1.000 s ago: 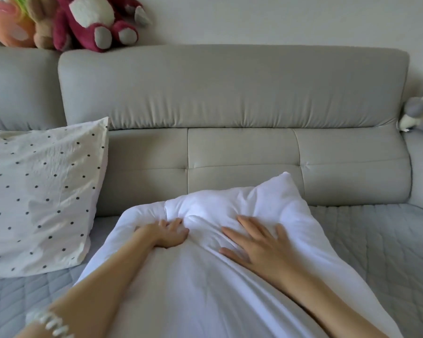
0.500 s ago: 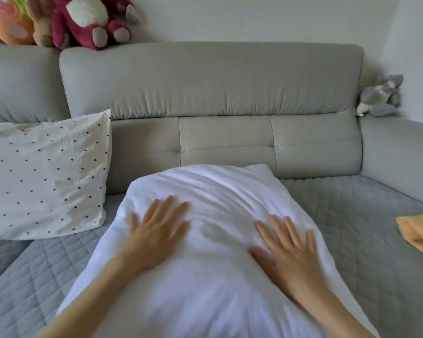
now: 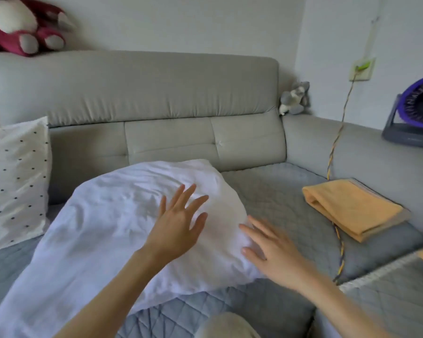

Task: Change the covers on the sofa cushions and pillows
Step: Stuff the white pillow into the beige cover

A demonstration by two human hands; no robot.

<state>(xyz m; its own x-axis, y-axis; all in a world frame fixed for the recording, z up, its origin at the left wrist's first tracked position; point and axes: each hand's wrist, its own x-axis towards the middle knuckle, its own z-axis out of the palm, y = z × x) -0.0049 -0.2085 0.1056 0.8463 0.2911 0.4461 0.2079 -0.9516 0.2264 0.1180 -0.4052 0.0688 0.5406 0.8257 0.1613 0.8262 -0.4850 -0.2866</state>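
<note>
Head view: both hands (image 3: pixel 178 230) flat on white pillow (image 3: pixel 112 215)

Bare quilted seat (image 3: pixel 274 191) lay between the white pillow (image 3: pixel 112 215) and the folded orange cloth (image 3: pixel 352 208) by the sofa's right arm; a cord (image 3: pixel 337 230) crossed there.

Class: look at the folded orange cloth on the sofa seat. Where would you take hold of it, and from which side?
Probably at the rounded fold of the orange cloth, its end towards the white pillow. The layers join there, so a pinch catches them all, while the opposite end shows loose stacked edges that could fall open. The open right hand is nearest, so come in from the pillow side, low along the seat.
</note>
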